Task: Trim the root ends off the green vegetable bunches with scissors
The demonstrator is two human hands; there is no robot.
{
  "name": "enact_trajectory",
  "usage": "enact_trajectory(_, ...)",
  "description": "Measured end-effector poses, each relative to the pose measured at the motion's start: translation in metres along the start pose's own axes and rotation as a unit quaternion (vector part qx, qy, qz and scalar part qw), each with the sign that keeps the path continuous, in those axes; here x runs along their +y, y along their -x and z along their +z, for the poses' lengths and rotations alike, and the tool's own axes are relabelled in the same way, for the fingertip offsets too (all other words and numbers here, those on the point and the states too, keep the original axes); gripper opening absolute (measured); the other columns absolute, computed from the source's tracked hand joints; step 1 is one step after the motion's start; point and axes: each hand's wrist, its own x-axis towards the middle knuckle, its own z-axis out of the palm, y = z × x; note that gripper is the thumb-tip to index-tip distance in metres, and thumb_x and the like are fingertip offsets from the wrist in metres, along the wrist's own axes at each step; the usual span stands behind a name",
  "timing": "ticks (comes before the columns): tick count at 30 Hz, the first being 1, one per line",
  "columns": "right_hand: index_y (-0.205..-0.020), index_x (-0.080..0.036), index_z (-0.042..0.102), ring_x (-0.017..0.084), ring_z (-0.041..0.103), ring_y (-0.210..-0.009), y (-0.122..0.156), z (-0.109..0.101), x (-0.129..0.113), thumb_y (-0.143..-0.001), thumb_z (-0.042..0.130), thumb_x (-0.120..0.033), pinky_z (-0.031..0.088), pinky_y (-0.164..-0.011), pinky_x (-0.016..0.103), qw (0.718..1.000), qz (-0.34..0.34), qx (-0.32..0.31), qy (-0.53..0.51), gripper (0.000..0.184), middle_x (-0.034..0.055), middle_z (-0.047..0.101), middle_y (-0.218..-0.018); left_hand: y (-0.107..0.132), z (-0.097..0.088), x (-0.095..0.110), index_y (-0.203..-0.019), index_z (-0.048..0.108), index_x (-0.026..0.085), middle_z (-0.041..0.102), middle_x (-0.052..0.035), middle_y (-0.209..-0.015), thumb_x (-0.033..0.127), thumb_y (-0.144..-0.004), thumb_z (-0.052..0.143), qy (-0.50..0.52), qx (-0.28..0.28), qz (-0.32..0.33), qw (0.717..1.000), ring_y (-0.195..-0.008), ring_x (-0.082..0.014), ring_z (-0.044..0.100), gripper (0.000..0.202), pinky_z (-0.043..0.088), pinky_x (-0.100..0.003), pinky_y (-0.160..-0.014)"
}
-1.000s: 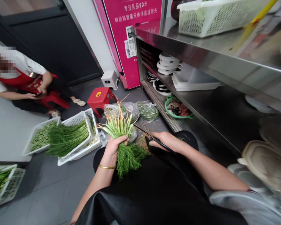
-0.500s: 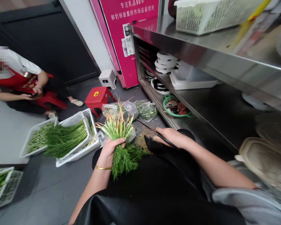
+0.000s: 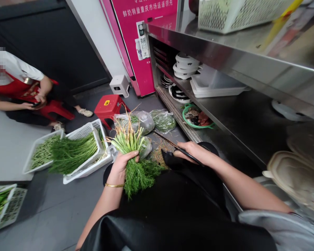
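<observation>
My left hand (image 3: 124, 164) is closed around a bunch of feathery fennel greens (image 3: 128, 143). Its pale stalks and thin brownish roots point up and away from me, while the leafy ends hang below my fist. To the right, my right hand (image 3: 192, 152) grips a knife (image 3: 183, 151) by its black handle. The dark, narrow blade slants toward the upper left, its tip just right of the stalks and apart from them. Cut root trimmings (image 3: 159, 153) lie scattered on the floor beyond my lap.
White baskets hold more feathery greens (image 3: 75, 150) and green beans (image 3: 44, 150). Plastic bags of greens (image 3: 163, 120) lie ahead, near a red stool (image 3: 111, 108). A steel shelf unit (image 3: 225, 52) with stacked dishes stands at right. A person in a red apron (image 3: 18, 87) sits at left.
My left hand and the bunch have shifted slightly left. My right hand, with the knife, has moved a little to the right. The camera view has tilted slightly.
</observation>
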Motion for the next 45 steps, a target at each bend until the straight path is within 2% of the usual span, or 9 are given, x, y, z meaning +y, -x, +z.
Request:
enact_trajectory(9, -0.085, -0.02, 0.053, 0.019, 0.063, -0.071, 0.001, -0.003, -0.032, -0.091, 0.04, -0.053, 0.033, -0.058, 0.025, 0.995, -0.036, -0.089, 0.03, 0.036, 0.0059, 0.065, -0.077, -0.005, 0.019, 0.006, -0.123, 0.053, 0.023, 0.072, -0.0021, -0.088, 0.013, -0.052, 0.076, 0.047, 0.035, 0.035, 0.998, -0.04, -0.0103, 0.052, 0.076, 0.04, -0.024, -0.037)
enact_trajectory(13, -0.089, -0.02, 0.056, 0.023, 0.066, -0.08, -0.009, 0.005, -0.036, -0.092, 0.035, -0.057, 0.036, -0.061, 0.027, 0.992, -0.02, -0.098, 0.071, 0.042, 0.0093, 0.069, -0.086, 0.003, 0.017, 0.003, -0.083, 0.064, 0.013, 0.062, 0.0007, -0.052, 0.02, -0.06, 0.075, 0.019, 0.026, 0.006, 0.999, -0.037, -0.0114, 0.049, 0.026, 0.039, -0.024, -0.037)
enact_trajectory(16, -0.092, -0.02, 0.056, 0.024, 0.067, -0.082, -0.013, 0.01, -0.034, -0.093, 0.031, -0.059, 0.037, -0.063, 0.027, 0.992, -0.021, -0.099, 0.079, 0.046, 0.0102, 0.07, -0.089, 0.007, 0.015, 0.001, -0.063, 0.06, 0.012, 0.056, 0.0005, -0.042, 0.023, -0.061, 0.075, -0.012, 0.028, -0.001, 1.0, -0.037, -0.0118, 0.049, 0.019, 0.039, -0.023, -0.038)
enact_trajectory(19, -0.095, -0.019, 0.056, 0.026, 0.067, -0.082, -0.014, 0.015, -0.031, -0.091, 0.03, -0.063, 0.037, -0.062, 0.028, 0.991, -0.006, -0.085, 0.104, 0.051, 0.0117, 0.07, -0.089, 0.008, 0.016, -0.002, -0.065, 0.06, 0.011, 0.058, 0.0001, -0.044, 0.025, -0.061, 0.076, 0.01, 0.045, -0.011, 0.999, -0.037, -0.0126, 0.051, 0.021, 0.041, -0.024, -0.038)
enact_trajectory(24, -0.098, -0.019, 0.055, 0.027, 0.067, -0.08, -0.014, 0.027, -0.027, -0.089, 0.034, -0.065, 0.036, -0.061, 0.028, 0.99, 0.025, -0.052, 0.129, 0.051, 0.012, 0.07, -0.086, 0.006, 0.022, -0.007, -0.088, 0.064, 0.011, 0.066, -0.0014, -0.058, 0.03, -0.061, 0.077, 0.086, 0.057, -0.049, 0.993, -0.043, -0.0148, 0.058, 0.036, 0.048, -0.026, -0.042)
enact_trajectory(29, -0.087, -0.02, 0.053, 0.023, 0.067, -0.076, -0.007, 0.033, -0.03, -0.091, 0.036, -0.058, 0.033, -0.059, 0.026, 0.993, 0.08, -0.016, 0.089, 0.042, 0.0085, 0.069, -0.078, 0.004, 0.017, -0.01, -0.077, 0.062, 0.012, 0.06, 0.0017, -0.048, 0.027, -0.061, 0.077, 0.091, 0.093, -0.025, 0.991, -0.039, -0.012, 0.053, 0.027, 0.045, -0.024, -0.041)
enact_trajectory(33, -0.087, -0.021, 0.051, 0.022, 0.067, -0.076, -0.002, 0.026, -0.032, -0.093, 0.034, -0.057, 0.033, -0.059, 0.025, 0.995, 0.061, -0.029, 0.077, 0.04, 0.0073, 0.068, -0.078, 0.002, 0.015, -0.011, -0.078, 0.063, 0.013, 0.06, 0.0031, -0.051, 0.023, -0.059, 0.079, 0.079, 0.107, 0.01, 0.991, -0.04, -0.011, 0.052, 0.027, 0.044, -0.023, -0.041)
enact_trajectory(39, -0.1, -0.017, 0.051, 0.03, 0.067, -0.081, -0.006, 0.018, -0.032, -0.088, 0.024, -0.07, 0.037, -0.062, 0.031, 0.98, 0.074, -0.075, 0.17, 0.06, 0.0142, 0.07, -0.086, 0.0, 0.02, -0.015, -0.09, 0.066, 0.013, 0.069, -0.0005, -0.071, 0.021, -0.057, 0.08, -0.013, 0.123, 0.077, 0.989, -0.047, -0.011, 0.056, 0.036, 0.048, -0.023, -0.044)
enact_trajectory(45, -0.098, -0.017, 0.053, 0.031, 0.068, -0.08, -0.006, 0.019, -0.028, -0.085, 0.014, -0.074, 0.038, -0.062, 0.032, 0.978, 0.063, -0.066, 0.188, 0.07, 0.0144, 0.07, -0.083, -0.002, 0.012, -0.023, -0.097, 0.067, 0.012, 0.071, -0.0038, -0.076, 0.024, -0.061, 0.079, -0.101, 0.114, 0.113, 0.982, -0.049, -0.0126, 0.058, 0.039, 0.05, -0.024, -0.045)
